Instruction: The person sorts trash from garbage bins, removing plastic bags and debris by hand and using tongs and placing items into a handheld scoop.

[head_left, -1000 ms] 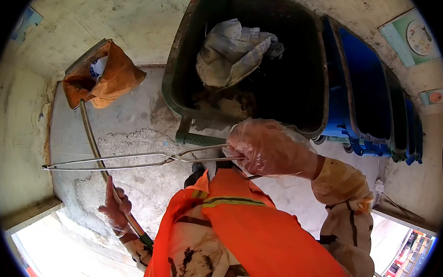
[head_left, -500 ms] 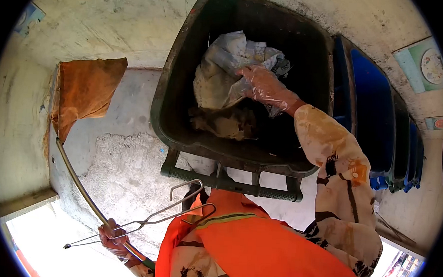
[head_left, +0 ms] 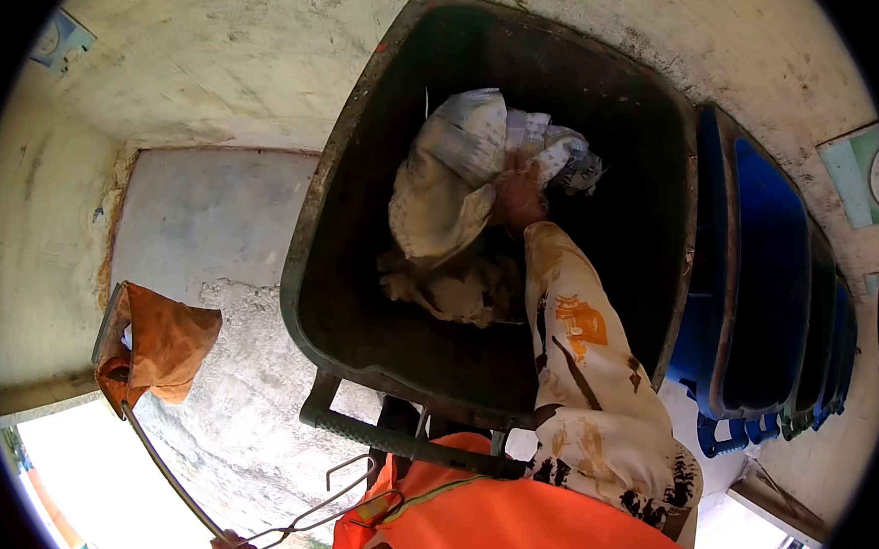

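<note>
My right hand (head_left: 520, 192) reaches down inside a large dark green wheeled bin (head_left: 307, 238). Its fingers look closed on the crumpled whitish sack (head_left: 443, 205), though they are partly blurred. Beneath that sack lies a brownish lump of rubbish (head_left: 463, 291). At the bottom edge, my left hand (head_left: 236, 547) is wrapped around a long metal pole (head_left: 166, 474) and thin wire tongs (head_left: 323, 512); the frame cuts part of this hand off. A brown cloth bag scoop (head_left: 173, 340) hangs at the pole's far end, its mouth showing something pale inside.
Several blue and dark green bins (head_left: 768, 272) stand in a row to the right. A stained pale wall (head_left: 222, 54) runs behind them. The bin's handle bar (head_left: 401, 446) lies close against my orange vest (head_left: 516, 522). Rough concrete floor (head_left: 246, 364) shows at left.
My right hand has shifted across the sack, its forearm now more upright. The bag scoop and left hand have moved lower. The sack keeps about the same place in the bin.
</note>
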A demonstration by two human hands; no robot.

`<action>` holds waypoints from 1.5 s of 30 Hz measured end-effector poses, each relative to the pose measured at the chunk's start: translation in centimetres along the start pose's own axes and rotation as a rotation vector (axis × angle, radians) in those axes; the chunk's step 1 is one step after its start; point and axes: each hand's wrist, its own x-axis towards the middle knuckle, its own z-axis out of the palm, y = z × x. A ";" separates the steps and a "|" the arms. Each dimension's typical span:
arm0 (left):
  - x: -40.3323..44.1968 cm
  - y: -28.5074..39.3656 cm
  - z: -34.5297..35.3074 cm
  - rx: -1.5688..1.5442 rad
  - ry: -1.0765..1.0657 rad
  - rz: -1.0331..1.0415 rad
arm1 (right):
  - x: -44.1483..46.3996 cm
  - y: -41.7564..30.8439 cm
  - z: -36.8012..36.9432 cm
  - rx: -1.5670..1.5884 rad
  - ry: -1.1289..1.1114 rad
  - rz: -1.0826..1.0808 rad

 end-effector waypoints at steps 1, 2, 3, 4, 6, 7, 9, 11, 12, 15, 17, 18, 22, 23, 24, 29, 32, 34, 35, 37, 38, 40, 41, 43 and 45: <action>-0.2 -0.9 -1.3 0.114 -0.018 0.112 | 1.2 0.5 0.0 0.000 0.011 -0.008; 0.1 -2.3 -2.6 0.053 -0.089 0.217 | 2.5 1.5 -0.1 0.202 -0.114 0.015; 0.7 -3.9 -3.9 -0.008 -0.158 0.324 | 3.6 2.4 -0.4 0.401 -0.241 0.035; 0.9 -4.7 -4.5 0.068 -0.117 0.407 | 4.2 2.8 -1.4 0.397 -0.229 0.023; 0.0 -3.8 -3.8 -0.288 -0.179 0.160 | 4.4 3.4 -4.9 0.490 -0.066 0.030; -0.1 -4.3 -4.1 -0.318 -0.164 0.133 | 4.0 3.8 -6.8 0.531 0.007 0.031; -0.1 -4.7 -4.1 -0.187 -0.232 0.256 | 3.3 5.4 -10.2 0.885 0.066 0.058; -0.1 -4.5 -4.2 -0.404 -0.095 0.087 | 5.6 8.5 -10.6 1.318 0.129 0.147; 1.3 -5.0 -6.1 -0.537 -0.348 0.010 | 2.1 8.7 -17.5 1.574 -0.037 0.110; 2.6 -5.8 -7.6 -0.635 -0.353 0.007 | 0.1 13.9 -23.3 1.598 0.088 0.321; 4.0 -6.5 -9.1 -0.606 -0.364 0.052 | -2.7 16.9 -28.3 1.640 0.222 0.418; 4.9 -6.8 -10.1 -0.607 -0.376 0.052 | -5.0 17.2 -31.3 1.708 0.400 0.316; 7.9 -7.8 -13.0 -0.557 -0.461 0.133 | -10.1 24.6 -37.4 1.815 0.797 0.230; 8.6 -7.7 -13.7 -0.590 -0.524 0.116 | -12.3 26.0 -39.1 1.774 0.971 0.225; 9.5 -7.8 -14.6 -0.619 -0.653 0.077 | -14.5 27.2 -40.9 1.750 1.005 0.219; 11.6 -7.8 -16.2 -0.601 -0.724 0.139 | -27.7 29.7 -45.6 1.964 1.193 0.481; 12.3 -7.7 -16.8 -0.565 -0.695 0.121 | -37.9 29.3 -45.8 1.934 1.228 0.493; 13.4 -7.6 -16.8 -0.626 -0.744 0.171 | -44.6 28.8 -44.8 1.907 1.238 0.527; 15.3 -8.5 -17.3 -0.622 -0.715 0.227 | -47.7 28.6 -43.7 1.896 1.233 0.556; 15.0 -6.9 -16.6 -0.653 -0.757 0.072 | -54.5 27.7 -40.5 1.876 1.204 0.637; 15.3 -6.5 -16.3 -0.655 -0.790 0.036 | -58.0 27.4 -39.2 1.860 1.194 0.677; 15.8 -6.3 -14.9 -0.663 -0.808 -0.039 | -65.2 26.7 -36.5 1.836 1.187 0.769; 16.1 -6.4 -14.0 -0.673 -0.799 -0.074 | -69.0 26.1 -35.2 1.831 1.189 0.818; 15.7 -7.3 -11.5 -0.736 -0.728 -0.206 | -76.0 25.0 -32.1 1.825 1.201 0.918; 10.6 -7.7 -8.2 -0.680 -0.603 -0.321 | -82.7 23.7 -28.7 1.822 1.216 1.021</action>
